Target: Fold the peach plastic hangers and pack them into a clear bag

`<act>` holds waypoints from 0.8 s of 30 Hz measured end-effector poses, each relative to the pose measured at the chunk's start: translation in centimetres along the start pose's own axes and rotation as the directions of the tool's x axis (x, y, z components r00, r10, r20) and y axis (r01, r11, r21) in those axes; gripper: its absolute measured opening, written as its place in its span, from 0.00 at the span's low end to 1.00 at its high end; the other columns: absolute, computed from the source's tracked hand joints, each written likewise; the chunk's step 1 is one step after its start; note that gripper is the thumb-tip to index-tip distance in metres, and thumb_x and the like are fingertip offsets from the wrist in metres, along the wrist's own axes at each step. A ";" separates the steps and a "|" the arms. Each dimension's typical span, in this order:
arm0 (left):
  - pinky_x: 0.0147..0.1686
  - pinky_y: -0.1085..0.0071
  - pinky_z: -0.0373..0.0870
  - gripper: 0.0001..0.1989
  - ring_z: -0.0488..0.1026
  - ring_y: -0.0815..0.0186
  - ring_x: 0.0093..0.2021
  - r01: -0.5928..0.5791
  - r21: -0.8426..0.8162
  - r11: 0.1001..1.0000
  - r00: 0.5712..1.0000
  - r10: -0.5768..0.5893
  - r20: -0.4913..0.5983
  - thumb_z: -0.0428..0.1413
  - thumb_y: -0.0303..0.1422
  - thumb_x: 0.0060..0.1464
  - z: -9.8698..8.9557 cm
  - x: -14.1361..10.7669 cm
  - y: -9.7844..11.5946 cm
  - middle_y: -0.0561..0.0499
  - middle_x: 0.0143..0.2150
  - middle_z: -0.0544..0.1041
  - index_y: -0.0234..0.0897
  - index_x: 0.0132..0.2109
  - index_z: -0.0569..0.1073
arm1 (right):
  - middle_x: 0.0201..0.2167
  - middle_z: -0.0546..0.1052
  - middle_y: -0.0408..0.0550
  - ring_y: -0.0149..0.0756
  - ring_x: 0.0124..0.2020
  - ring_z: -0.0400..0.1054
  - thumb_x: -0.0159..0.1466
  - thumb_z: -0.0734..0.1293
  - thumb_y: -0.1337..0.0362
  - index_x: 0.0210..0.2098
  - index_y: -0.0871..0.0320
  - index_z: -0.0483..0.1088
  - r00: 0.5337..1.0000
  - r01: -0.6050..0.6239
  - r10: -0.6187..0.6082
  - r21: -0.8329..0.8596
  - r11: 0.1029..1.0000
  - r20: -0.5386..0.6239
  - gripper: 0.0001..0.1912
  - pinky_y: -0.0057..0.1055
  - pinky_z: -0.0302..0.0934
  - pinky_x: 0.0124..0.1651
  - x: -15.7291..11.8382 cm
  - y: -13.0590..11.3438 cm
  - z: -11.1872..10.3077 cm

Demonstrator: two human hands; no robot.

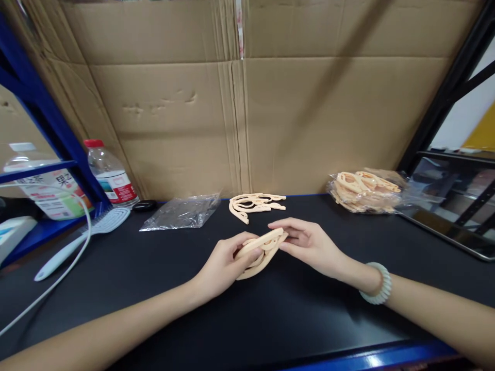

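A beige folding clothes hanger (266, 253) with curved arms is held above the black tabletop. My left hand (226, 264) grips its left part, thumb across the front and fingers behind it. My right hand (311, 246) pinches its right tip between thumb and fingers; the exact contact is partly hidden. Just beyond my hands, similar beige hangers (255, 205) lie folded on the table. How many are stacked there I cannot tell.
A flat clear plastic bag (181, 211) lies at back left, near a hairbrush (91, 237), a white cable (69, 281) and a red-capped bottle (112, 175). Bagged hangers (365, 190) and a tablet (460, 226) are at right. A cardboard wall (174, 118) closes the back.
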State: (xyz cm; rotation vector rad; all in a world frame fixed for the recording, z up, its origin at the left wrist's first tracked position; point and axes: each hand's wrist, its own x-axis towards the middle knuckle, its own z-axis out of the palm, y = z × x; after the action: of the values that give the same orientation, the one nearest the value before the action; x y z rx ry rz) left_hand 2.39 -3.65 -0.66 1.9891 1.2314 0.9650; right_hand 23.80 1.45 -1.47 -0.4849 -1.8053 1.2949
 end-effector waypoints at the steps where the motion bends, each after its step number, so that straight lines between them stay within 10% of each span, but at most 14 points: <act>1: 0.33 0.72 0.68 0.13 0.73 0.64 0.34 0.003 -0.014 1.000 1.000 -0.003 -0.007 0.52 0.40 0.60 0.0 0.0 0.0 0.51 0.35 0.77 0.38 0.45 0.74 | 0.42 0.75 0.47 0.36 0.44 0.72 0.58 0.70 0.67 0.50 0.54 0.69 1.000 -0.018 0.018 0.017 1.000 -0.002 0.20 0.36 0.69 0.49 0.0 0.1 -0.1; 11: 0.30 0.71 0.72 0.14 0.77 0.64 0.32 0.053 -0.267 0.962 0.988 -0.090 -0.127 0.47 0.43 0.63 0.2 -0.3 0.2 0.47 0.37 0.78 0.36 0.40 0.66 | 0.34 0.77 0.48 0.34 0.33 0.71 0.58 0.69 0.61 0.40 0.60 0.75 0.971 -0.234 0.238 -0.166 0.958 0.000 0.12 0.31 0.67 0.35 -0.2 0.5 0.0; 17: 0.31 0.70 0.73 0.18 0.77 0.64 0.31 0.041 -0.292 0.956 0.956 -0.123 -0.268 0.45 0.46 0.64 0.1 -0.3 0.2 0.46 0.36 0.78 0.35 0.40 0.67 | 0.29 0.74 0.45 0.32 0.30 0.65 0.62 0.65 0.62 0.31 0.57 0.76 0.995 -0.100 0.097 -0.506 0.857 -0.032 0.09 0.29 0.58 0.32 -0.5 0.0 0.3; 24: 0.32 0.70 0.72 0.19 0.76 0.63 0.32 0.063 -0.315 0.947 0.946 -0.157 -0.283 0.47 0.46 0.62 -0.1 -0.1 -0.2 0.47 0.34 0.77 0.34 0.35 0.70 | 0.26 0.69 0.42 0.28 0.26 0.60 0.63 0.64 0.52 0.30 0.57 0.63 0.937 -0.143 0.087 -0.146 0.979 -0.339 0.15 0.27 0.56 0.27 0.3 1.1 -1.2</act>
State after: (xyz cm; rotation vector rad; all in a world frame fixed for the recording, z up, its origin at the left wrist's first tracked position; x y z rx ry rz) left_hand 2.17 -3.67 -0.79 1.5559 1.2531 1.3519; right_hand 24.42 2.81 -2.17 -0.8614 -1.6253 1.0659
